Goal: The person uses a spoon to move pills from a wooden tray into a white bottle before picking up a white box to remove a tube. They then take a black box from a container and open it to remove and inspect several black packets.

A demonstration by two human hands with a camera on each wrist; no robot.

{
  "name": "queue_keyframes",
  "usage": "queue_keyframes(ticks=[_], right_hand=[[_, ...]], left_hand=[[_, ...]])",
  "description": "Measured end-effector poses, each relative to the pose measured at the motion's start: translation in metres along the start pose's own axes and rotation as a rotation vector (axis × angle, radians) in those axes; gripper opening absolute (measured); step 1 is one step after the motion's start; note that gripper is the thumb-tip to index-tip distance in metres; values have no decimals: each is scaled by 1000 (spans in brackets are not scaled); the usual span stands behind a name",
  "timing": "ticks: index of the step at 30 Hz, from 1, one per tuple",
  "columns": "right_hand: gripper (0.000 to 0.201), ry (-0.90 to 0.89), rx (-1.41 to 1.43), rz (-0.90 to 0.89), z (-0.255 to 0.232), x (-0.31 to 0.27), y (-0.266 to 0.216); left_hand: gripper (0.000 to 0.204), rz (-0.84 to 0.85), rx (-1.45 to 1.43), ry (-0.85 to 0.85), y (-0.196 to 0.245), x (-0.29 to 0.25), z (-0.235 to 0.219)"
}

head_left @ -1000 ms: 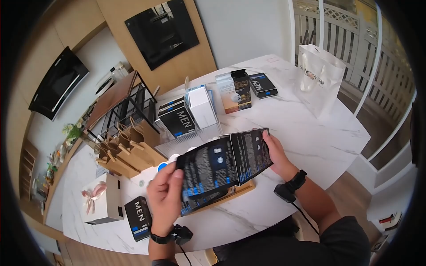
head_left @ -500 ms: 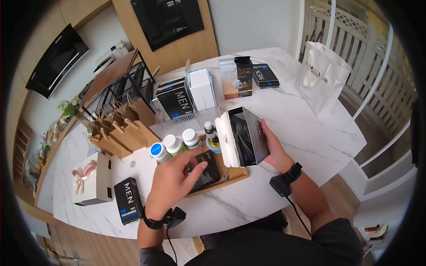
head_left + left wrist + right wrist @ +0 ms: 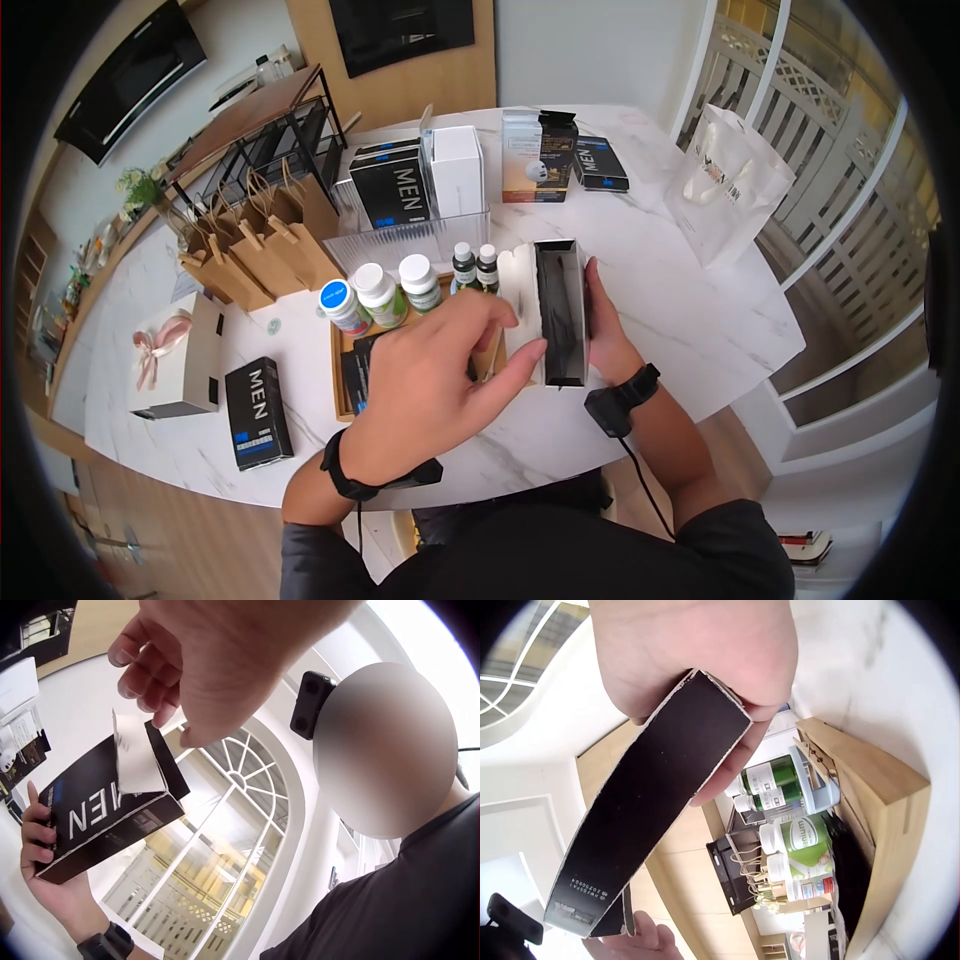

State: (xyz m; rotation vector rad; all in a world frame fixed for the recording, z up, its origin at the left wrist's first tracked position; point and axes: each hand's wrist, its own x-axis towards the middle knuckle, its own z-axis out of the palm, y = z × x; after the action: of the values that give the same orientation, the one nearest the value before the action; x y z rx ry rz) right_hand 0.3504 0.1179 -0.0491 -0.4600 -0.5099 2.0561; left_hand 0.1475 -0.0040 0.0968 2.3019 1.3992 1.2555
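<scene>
My right hand [image 3: 607, 325] grips a black cardboard box [image 3: 563, 310] from its right side, with the open end turned up toward the head camera. Something dark fills its inside. White "MEN" lettering shows on the box [image 3: 86, 810] in the left wrist view, and a pale flap [image 3: 139, 761] stands folded out. My left hand [image 3: 435, 365] hovers at the flap side, thumb and forefinger apart, the other fingers loosely bent, holding nothing. The plain black narrow side of the box [image 3: 649, 802] faces the right wrist camera.
Below lies a wooden tray [image 3: 341, 385] with white-capped bottles [image 3: 377, 290] and small dark bottles [image 3: 465, 265]. Another black MEN box [image 3: 258, 415] and a white gift box [image 3: 185, 365] sit left. Behind are paper bags [image 3: 260, 260], a clear organizer [image 3: 410, 245] and a white bag [image 3: 730, 185].
Both hands held the box a second ago. The left hand has let go, passed over the tray and come right to the flap. The right hand has turned the open end up.
</scene>
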Motion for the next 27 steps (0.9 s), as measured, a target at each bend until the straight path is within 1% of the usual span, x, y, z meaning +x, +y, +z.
queue_keyframes(ticks=[1, 3, 4, 5, 7, 8, 10, 11, 13, 14, 16, 17, 19, 20, 21, 25, 27], right_hand=[[60, 1, -9, -3, -6, 3, -1], [72, -50, -223, 3, -10, 5, -3], [72, -58, -193, -8, -9, 2, -3], [72, -60, -200, -5, -3, -1, -3], [71, -69, -263, -65, 5, -5, -3], [71, -67, -271, -57, 5, -3, -2], [69, -81, -298, -122, 4, -1, 1], [69, -81, -305, -111, 5, -1, 1], [66, -95, -341, -122, 10, -4, 0], [66, -94, -348, -111, 12, -6, 0], [64, -99, -346, -149, 17, -9, 0], [64, -97, -355, -137, 18, -10, 0], [65, -69, -356, -156, 19, -12, 0], [71, -91, -370, -159, 19, -13, 1], [71, -91, -376, -152, 16, -12, 2], [71, -108, -291, -122, 11, -6, 2], [71, -105, -275, -123, 12, -6, 2]], left_hand=[[18, 3, -6, 6, 1, 2, 4], [19, -49, -21, -41, 2, 6, 10], [20, -18, -4, -32, 0, 6, 13], [20, -20, -7, -24, 0, 5, 14], [18, -38, -67, 5, 2, 2, 13], [18, -46, -71, 13, 4, 3, 13], [16, 4, -69, 14, 10, 2, 13], [16, -5, -71, 21, 8, 1, 15], [14, 74, 1, 42, 5, -1, 20], [14, 63, -4, 49, 4, -2, 22], [14, 100, 0, 54, 2, -4, 24], [14, 88, -5, 63, 3, -5, 24], [12, 122, -35, 64, 4, -6, 22], [12, 114, -39, 71, 2, -7, 24], [11, 126, 5, 58, -2, -7, 27], [10, 128, 92, 21, -6, -6, 24], [11, 143, 69, 51, -5, -6, 23]])
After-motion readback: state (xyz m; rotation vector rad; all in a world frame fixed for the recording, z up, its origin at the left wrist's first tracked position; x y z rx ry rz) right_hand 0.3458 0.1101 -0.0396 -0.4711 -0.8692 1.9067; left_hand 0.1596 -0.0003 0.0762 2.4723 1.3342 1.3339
